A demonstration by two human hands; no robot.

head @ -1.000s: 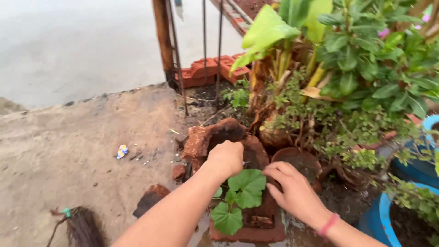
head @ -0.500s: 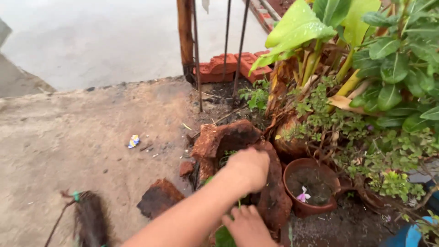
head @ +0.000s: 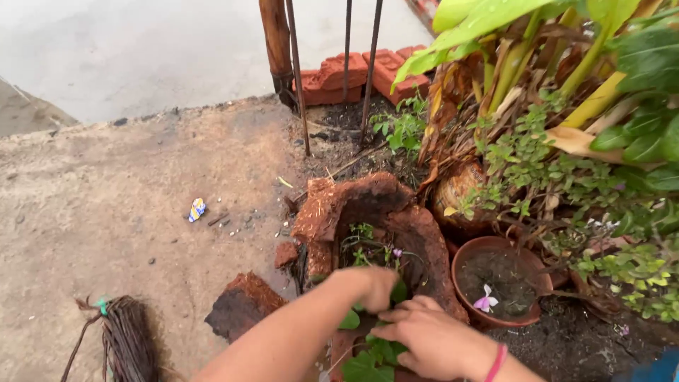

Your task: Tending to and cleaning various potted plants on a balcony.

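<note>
Here both hands work low inside the broken pot [head: 382,212], whose gapped wall lets them reach in from the near side. The left hand [head: 371,286] curls down among the leaves [head: 375,357], fingers bent; what they close on is hidden. The right hand [head: 431,343] lies just beside it, fingers bent over the same green plant as if steadying it. A small clay pot [head: 502,283] with a fallen pink flower [head: 485,301] stands to the right, a broom [head: 127,343] well apart on the left.
</note>
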